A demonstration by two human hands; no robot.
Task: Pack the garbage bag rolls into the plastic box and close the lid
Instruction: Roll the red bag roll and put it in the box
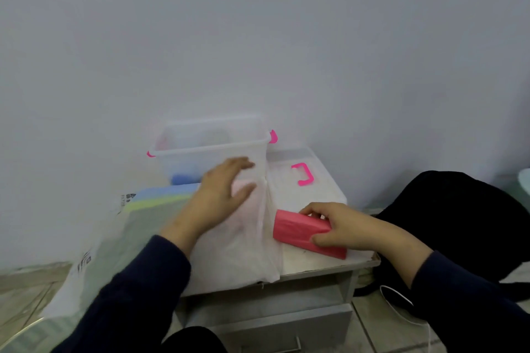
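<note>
packing under way: right hand grips a pink roll on the cabinet top; left hand, fingers spread, rests on the bag; plastic box open with a blue roll inside, lid beside it.

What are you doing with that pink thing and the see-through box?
A person is packing garbage bag rolls into a clear plastic box. The right hand grips a pink roll lying on the small cabinet. The left hand is spread open over a thin white plastic bag in front of the box. A blue roll already seems to be inside. The lid, with its pink handle, lies beside the box, not on yet.
</note>
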